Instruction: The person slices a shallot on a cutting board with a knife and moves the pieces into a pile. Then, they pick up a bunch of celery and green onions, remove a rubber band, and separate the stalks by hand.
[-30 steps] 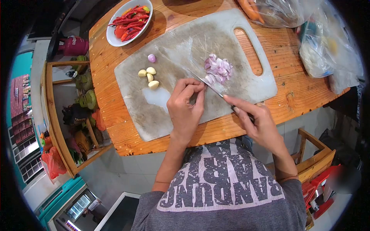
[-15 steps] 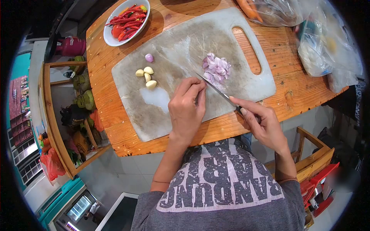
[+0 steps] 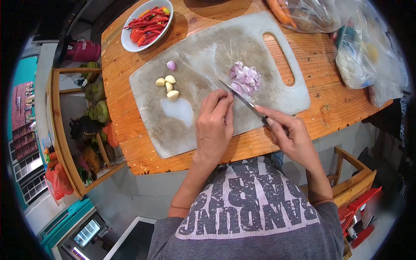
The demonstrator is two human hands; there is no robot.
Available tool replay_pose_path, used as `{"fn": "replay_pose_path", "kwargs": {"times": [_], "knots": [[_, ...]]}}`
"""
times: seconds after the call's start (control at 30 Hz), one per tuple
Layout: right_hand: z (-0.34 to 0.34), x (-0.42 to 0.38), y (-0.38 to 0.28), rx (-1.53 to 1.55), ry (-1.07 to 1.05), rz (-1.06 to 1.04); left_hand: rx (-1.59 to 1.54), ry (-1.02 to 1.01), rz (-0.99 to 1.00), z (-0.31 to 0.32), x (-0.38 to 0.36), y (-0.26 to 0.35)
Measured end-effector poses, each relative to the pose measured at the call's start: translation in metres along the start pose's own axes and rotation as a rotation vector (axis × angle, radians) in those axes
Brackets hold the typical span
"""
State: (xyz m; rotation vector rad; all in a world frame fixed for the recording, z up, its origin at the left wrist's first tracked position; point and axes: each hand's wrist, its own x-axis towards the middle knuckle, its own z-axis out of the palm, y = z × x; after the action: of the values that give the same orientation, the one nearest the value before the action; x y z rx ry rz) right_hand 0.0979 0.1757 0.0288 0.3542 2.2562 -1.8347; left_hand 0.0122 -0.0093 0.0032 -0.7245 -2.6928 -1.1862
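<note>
In my right hand (image 3: 289, 133) is a knife (image 3: 239, 96), gripped at its dark handle, its blade slanting up and left over the cutting board (image 3: 277, 102). The fingers of my left hand (image 3: 214, 123) are curled down on the board, fingertips right against the blade. Whatever they pinch is hidden beneath them. Just beyond the blade lies a pile of sliced shallot (image 3: 245, 79). On the board's left side are one whole peeled shallot (image 3: 171, 65) and several peeled garlic cloves (image 3: 173, 95). A wet patch (image 3: 178, 111) shines below the cloves.
A white bowl (image 3: 125, 39) of red chillies and tomato stands at the table's upper left. Clear plastic bags (image 3: 353, 65) lie at the upper right, one with carrots (image 3: 281, 13). The wooden table (image 3: 325, 104) ends close to my body. A wooden shelf (image 3: 55, 117) stands left.
The view has shifted slightly, so the board and bowl sit a little further right. Both hands keep nearly the same pose, with the knife blade still beside the left fingertips.
</note>
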Motion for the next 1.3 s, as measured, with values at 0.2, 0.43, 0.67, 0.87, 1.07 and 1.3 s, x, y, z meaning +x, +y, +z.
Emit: {"fn": "replay_pose_path", "kwargs": {"times": [0.2, 0.43, 0.67, 0.87, 1.07, 1.3], "knots": [[-0.008, -0.008, -0.005, 0.09, -0.02, 0.098, 0.013, -0.005, 0.026, 0.001, 0.0, -0.001], [-0.003, -0.008, 0.001, -0.009, -0.011, -0.019, 0.011, -0.006, 0.02, 0.0, -0.001, -0.002], [0.009, 0.009, 0.0, -0.193, 0.049, -0.192, 0.009, 0.004, 0.03, 0.002, -0.004, -0.002], [0.002, 0.004, -0.005, -0.047, -0.011, 0.017, -0.041, 0.047, 0.0, 0.005, -0.006, -0.006], [-0.004, -0.004, -0.005, 0.021, 0.01, 0.047, -0.097, 0.058, 0.015, 0.006, -0.006, -0.011], [0.0, -0.005, 0.003, -0.038, -0.002, -0.082, -0.119, 0.062, -0.052, 0.004, -0.005, -0.012]]}}
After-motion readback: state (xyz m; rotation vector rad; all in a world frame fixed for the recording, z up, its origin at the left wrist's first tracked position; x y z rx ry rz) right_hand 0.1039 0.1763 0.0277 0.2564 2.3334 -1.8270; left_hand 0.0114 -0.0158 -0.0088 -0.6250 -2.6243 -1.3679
